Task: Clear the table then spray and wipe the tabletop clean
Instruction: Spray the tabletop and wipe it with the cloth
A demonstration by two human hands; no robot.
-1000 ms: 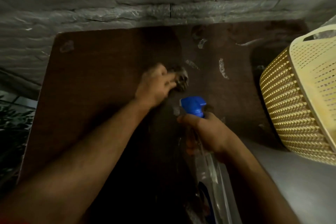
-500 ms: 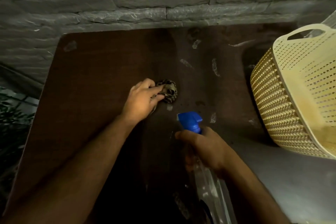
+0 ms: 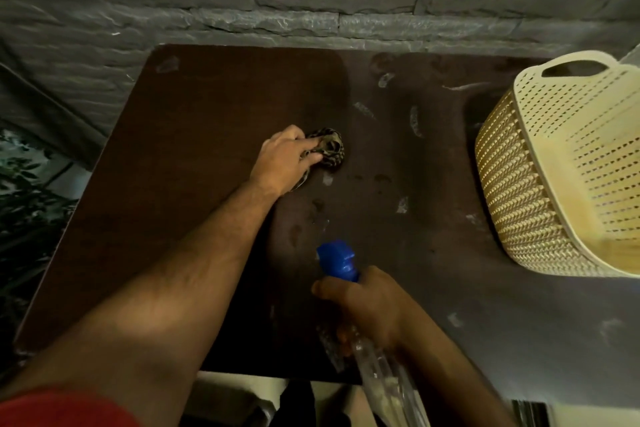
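Observation:
A dark brown tabletop fills the middle of the head view, with wet streaks and droplets on its right half. My left hand grips a bunched, patterned cloth and presses it on the table near the centre. Nearer to me, my right hand holds a clear spray bottle by its neck. The bottle's blue trigger head points away from me over the wet patch.
A cream perforated plastic basket with a handle slot stands on the table's right side. A grey stone wall runs along the far edge. Plants show past the left edge. The near edge lies just below my forearms.
My left hand has drawn the cloth back towards me from the far wet streaks, then shifted it slightly. The spray bottle stays in my right hand, and the view has pulled back.

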